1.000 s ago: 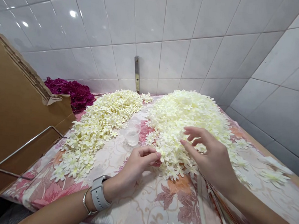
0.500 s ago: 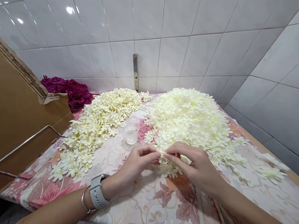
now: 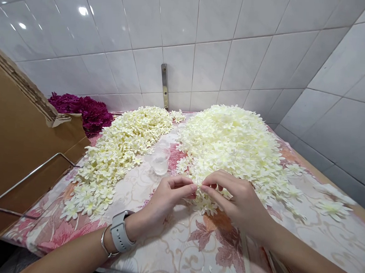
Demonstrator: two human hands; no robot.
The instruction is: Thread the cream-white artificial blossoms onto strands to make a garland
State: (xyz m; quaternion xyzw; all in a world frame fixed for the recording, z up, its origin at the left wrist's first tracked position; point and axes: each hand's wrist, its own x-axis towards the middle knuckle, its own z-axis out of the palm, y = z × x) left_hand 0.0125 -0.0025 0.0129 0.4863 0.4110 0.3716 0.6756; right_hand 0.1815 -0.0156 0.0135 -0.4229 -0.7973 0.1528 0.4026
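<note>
My left hand and my right hand meet fingertip to fingertip over the near edge of a big heap of cream fabric flowers. Both pinch a small cream flower between thumb and fingers. A pale watch and a thin bangle sit on my left wrist. A second, flatter spread of cream flowers lies to the left of my hands. Everything rests on a table with a floral pink cloth.
A small clear plastic cup stands between the two flower piles. Dark magenta flowers are heaped at the back left. A tilted cardboard box with a wire handle fills the left side. White tiled walls close the back and right.
My right hand came down from above the heap and joined my left hand, pinching the same flower. The left hand has hardly moved.
</note>
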